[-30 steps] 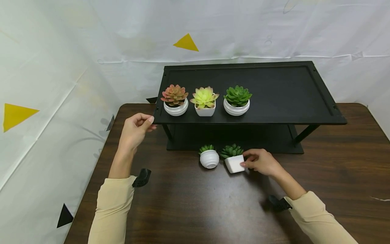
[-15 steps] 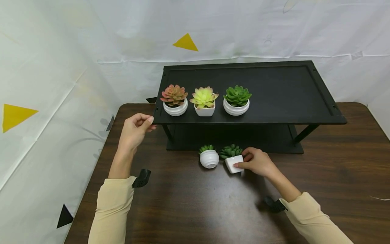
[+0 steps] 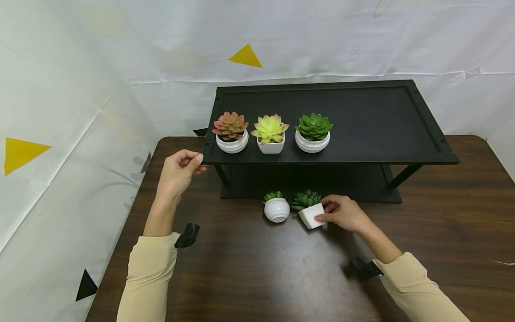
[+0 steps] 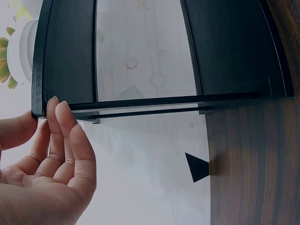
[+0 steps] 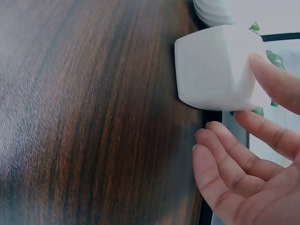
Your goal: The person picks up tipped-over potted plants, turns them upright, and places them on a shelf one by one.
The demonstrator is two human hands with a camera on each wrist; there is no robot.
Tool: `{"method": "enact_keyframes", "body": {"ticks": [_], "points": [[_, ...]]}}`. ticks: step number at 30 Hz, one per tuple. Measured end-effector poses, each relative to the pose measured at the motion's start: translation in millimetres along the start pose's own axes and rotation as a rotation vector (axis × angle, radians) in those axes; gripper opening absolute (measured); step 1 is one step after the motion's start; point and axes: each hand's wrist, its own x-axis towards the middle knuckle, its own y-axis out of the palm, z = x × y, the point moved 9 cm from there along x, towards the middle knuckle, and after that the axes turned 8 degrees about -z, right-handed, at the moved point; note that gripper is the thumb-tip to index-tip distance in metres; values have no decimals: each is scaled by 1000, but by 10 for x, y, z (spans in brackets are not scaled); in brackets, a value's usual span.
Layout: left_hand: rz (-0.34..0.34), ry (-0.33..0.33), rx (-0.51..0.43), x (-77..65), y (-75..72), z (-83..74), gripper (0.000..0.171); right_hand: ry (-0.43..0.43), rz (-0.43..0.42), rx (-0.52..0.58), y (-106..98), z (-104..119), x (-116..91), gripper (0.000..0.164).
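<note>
My left hand point(image 3: 176, 173) pinches the front left corner of a black two-tier shelf point(image 3: 370, 120), thumb on top and fingertips underneath, as the left wrist view shows. On the brown table in front of the shelf, a dark green succulent in a square white pot point(image 3: 309, 217) lies tipped, its leaves toward the shelf. My right hand point(image 3: 345, 214) holds that pot by its right side; in the right wrist view the thumb and index finger point(image 5: 262, 126) are on the pot point(image 5: 206, 70), the other fingers loosely bent below. Left of it lies another tipped succulent in a round white pot point(image 3: 276, 210).
Along the shelf top's left half stand a reddish succulent point(image 3: 232, 143), a yellow-green succulent point(image 3: 270, 145) and a green succulent point(image 3: 312, 142), all in white pots. The lower tier point(image 3: 249, 190) lies under the top board. A white sheet point(image 3: 322, 40) hangs behind.
My right hand has moved slightly left and then back right, its thumb now further over the square pot. That pot has turned a little. The left hand has stayed at the shelf corner.
</note>
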Motion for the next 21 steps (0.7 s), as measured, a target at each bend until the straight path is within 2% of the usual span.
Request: {"method": "enact_keyframes", "body": {"ticks": [7,16,21], "points": [[2,0,1,-4,-2,-4,22,29,-16,-39,22,37,-15,52],[4,0,-12,-4,-6,5,22,33,-124,-128,95,119,-27,58],[6,2,-13,0,0,3,22,18,-147,-152,111,117,-36,56]]}}
